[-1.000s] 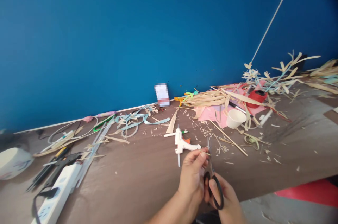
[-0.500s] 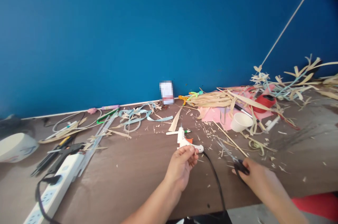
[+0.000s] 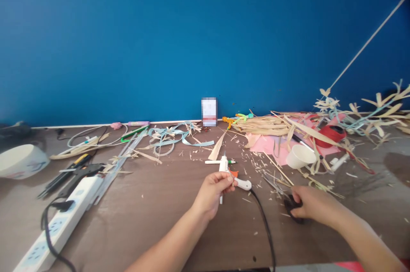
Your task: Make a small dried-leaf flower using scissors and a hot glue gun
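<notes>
My left hand (image 3: 211,193) is closed in a pinch in front of a white glue gun (image 3: 242,184) with an orange trigger. Whatever is between those fingertips is too small to make out, and the hand hides part of the gun. On the right, my right hand (image 3: 312,204) has its fingers closed at the black handles of a pair of scissors (image 3: 292,209), whose blades point away to the left, low over the table. Just beyond the glue gun lie a white pen (image 3: 212,162) with a green end and a pale husk strip (image 3: 217,147).
A power strip (image 3: 60,226) and a white bowl (image 3: 22,160) stand at the left. Blue ribbons (image 3: 195,142) lie near the wall. A paper cup (image 3: 300,156), red tape (image 3: 329,136) and bundled straw strips (image 3: 264,125) occupy the right. The glue gun's black cord (image 3: 264,220) runs to the front edge.
My right hand has brought the scissors slightly lower and its fingers have shifted on the handles. My left hand stays pinched by the glue gun. The whole view has shifted slightly.
</notes>
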